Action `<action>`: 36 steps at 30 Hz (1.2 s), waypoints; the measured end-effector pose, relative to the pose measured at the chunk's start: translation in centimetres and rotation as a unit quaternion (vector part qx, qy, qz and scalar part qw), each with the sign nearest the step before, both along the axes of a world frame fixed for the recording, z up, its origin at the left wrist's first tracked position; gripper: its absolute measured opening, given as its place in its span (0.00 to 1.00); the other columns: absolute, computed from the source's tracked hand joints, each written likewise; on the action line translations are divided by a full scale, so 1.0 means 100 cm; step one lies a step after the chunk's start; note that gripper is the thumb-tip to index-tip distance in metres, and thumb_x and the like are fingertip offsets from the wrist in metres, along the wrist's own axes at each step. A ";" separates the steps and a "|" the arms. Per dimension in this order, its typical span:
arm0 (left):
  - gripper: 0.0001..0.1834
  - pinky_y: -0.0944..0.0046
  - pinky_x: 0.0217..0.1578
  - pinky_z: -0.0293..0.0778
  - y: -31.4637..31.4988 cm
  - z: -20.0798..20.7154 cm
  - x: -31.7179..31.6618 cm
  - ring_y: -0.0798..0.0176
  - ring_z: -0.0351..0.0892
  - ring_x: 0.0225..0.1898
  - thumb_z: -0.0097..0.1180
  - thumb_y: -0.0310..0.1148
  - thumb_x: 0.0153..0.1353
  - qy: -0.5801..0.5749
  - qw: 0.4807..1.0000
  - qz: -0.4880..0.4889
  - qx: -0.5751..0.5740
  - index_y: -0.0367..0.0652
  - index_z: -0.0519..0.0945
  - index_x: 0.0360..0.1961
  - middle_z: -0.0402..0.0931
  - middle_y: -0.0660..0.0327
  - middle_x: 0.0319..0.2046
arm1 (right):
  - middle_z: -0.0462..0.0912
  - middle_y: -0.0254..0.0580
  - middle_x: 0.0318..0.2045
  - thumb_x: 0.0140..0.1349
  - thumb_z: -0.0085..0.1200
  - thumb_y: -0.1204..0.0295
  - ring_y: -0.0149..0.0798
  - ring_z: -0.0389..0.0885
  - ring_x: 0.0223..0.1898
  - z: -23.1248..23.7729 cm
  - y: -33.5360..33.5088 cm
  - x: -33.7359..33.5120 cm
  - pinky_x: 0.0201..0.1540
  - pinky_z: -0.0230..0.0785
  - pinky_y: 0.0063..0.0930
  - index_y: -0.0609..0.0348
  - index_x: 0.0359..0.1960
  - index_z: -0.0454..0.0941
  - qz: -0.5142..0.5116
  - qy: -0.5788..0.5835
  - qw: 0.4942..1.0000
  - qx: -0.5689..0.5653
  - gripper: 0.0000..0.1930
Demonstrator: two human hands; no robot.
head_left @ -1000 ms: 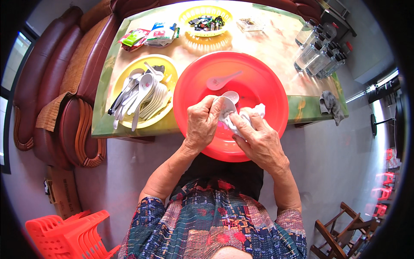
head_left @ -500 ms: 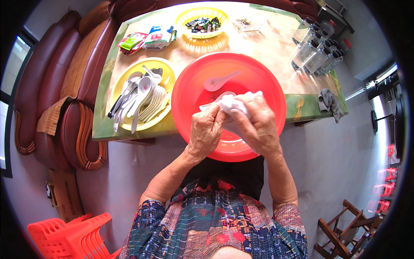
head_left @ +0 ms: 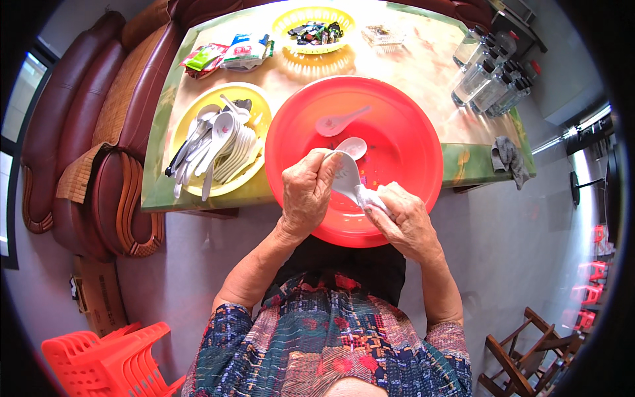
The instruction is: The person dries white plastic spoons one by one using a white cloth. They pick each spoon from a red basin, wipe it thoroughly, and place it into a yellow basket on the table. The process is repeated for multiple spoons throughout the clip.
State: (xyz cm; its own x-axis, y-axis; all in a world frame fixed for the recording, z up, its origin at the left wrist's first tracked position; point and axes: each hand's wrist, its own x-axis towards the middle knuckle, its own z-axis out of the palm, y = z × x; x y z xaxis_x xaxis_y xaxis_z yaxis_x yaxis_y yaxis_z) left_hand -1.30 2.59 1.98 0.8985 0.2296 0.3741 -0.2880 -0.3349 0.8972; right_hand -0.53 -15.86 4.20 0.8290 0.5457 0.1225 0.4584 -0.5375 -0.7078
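Observation:
Over the red basin (head_left: 411, 126), my left hand (head_left: 304, 192) is closed on the bowl end of a white spoon (head_left: 345, 178) with a floral print. My right hand (head_left: 409, 221) is closed on a white cloth (head_left: 370, 197), pressed to the spoon's narrower lower right end, which the cloth partly hides. Inside the basin lies a pale spoon (head_left: 334, 124) toward the far side. Another white spoon (head_left: 355, 147) lies just beyond my hands, its handle hidden behind my left hand. Small dark and coloured specks dot the basin floor.
Left of the basin, a yellow tray (head_left: 187, 119) holds many spoons (head_left: 222, 132). Farther back are snack packets (head_left: 246, 53), a yellow basket (head_left: 281, 30) of small wrapped items and a clear box (head_left: 383, 36). Glass bottles (head_left: 489, 86) and a grey rag (head_left: 508, 159) lie right.
My right hand has moved down and right with the cloth, baring the spoon's bowl. My left hand has shifted slightly up and left. The second spoon in the basin shows more.

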 end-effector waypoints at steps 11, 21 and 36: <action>0.08 0.72 0.28 0.70 -0.009 0.006 -0.005 0.75 0.72 0.25 0.51 0.28 0.65 -0.026 1.000 -0.017 0.003 0.32 0.78 0.35 0.77 0.62 0.23 | 0.74 0.48 0.28 0.57 0.54 0.71 0.45 0.76 0.28 0.004 0.021 0.026 0.32 0.68 0.36 0.64 0.36 0.76 -0.034 0.077 0.985 0.150 0.09; 0.07 0.74 0.27 0.69 0.008 0.012 0.008 0.76 0.71 0.24 0.51 0.28 0.65 -0.057 0.998 0.037 0.013 0.34 0.78 0.34 0.77 0.64 0.23 | 0.75 0.29 0.25 0.59 0.56 0.68 0.22 0.69 0.26 0.009 0.005 0.007 0.27 0.62 0.21 0.65 0.37 0.78 -0.012 0.284 0.944 0.170 0.11; 0.15 0.72 0.33 0.73 -0.020 -0.004 -0.005 0.71 0.77 0.32 0.50 0.37 0.64 0.196 0.908 -0.148 -0.340 0.35 0.79 0.42 0.80 0.60 0.32 | 0.75 0.27 0.25 0.64 0.53 0.71 0.19 0.69 0.26 -0.011 0.022 -0.005 0.27 0.63 0.16 0.65 0.39 0.77 -0.086 0.266 0.911 0.305 0.09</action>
